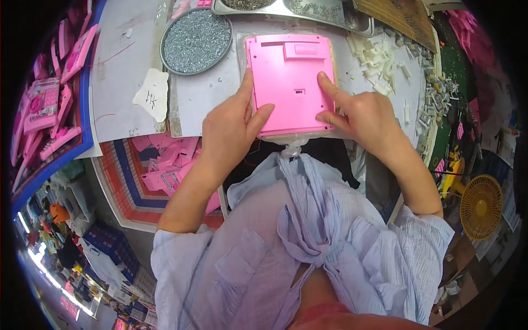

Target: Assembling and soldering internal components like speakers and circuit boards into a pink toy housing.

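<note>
A flat pink plastic casing (pixel 289 69) lies in front of me, with a raised rectangular block near its far edge and a small slot around its middle. My left hand (pixel 228 124) grips its left edge, the thumb resting on the near left corner. On the opposite side, my right hand (pixel 369 114) is closed on the right edge, with the thumb and index finger over the top face. Beneath the casing is a pad wrapped in clear plastic (pixel 294 146), gathered into a twist at the near side. Some fingertips are hidden by the casing's edges.
A round tray (pixel 164 48) of small metal screws stands far left, near a torn white card (pixel 152 96). A metal tray (pixel 283 7) lies at the back. White plastic pieces (pixel 378 63) are strewn right. Bins of pink parts (pixel 41 104) flank the left; a yellow fan (pixel 481 206) is right.
</note>
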The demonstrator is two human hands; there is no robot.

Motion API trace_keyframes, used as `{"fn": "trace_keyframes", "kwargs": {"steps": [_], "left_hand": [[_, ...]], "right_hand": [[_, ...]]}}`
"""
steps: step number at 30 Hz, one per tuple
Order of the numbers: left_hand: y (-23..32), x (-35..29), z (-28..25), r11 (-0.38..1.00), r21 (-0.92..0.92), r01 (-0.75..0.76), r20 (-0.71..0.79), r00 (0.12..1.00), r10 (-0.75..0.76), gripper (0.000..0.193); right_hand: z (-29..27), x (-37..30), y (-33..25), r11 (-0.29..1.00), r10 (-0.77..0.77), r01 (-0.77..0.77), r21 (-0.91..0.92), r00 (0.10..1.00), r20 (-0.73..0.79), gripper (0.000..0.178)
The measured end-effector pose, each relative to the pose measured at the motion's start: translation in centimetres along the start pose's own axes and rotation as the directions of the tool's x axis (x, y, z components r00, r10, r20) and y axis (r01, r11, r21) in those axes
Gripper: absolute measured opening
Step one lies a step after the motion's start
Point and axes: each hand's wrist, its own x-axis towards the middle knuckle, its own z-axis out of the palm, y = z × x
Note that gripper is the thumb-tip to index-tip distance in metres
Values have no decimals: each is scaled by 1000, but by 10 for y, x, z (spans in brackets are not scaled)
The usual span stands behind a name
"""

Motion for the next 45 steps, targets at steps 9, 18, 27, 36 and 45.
{"fn": "trace_keyframes", "kwargs": {"steps": [9,18,27,36,45], "left_hand": [[-68,84,-75,818,565,-106,-445,796,411,22],[-80,91,-60,877,471,-98,-398,863,311,12],[-86,95,-68,879,475,-38,-441,854,276,15],[-101,95,-60,889,457,-31,-443,859,258,13],[-5,65,-21,869,37,-493,-336,813,475,9]], "right_hand": [[-42,35,-19,965,-107,152,-215,973,207,38],[0,235,-50,753,-650,555,-353,712,-267,15],[22,283,-63,825,-547,461,-327,796,-260,17],[-37,148,38,941,-286,334,49,866,-410,16],[0,96,71,937,-102,226,267,907,-409,13]]}}
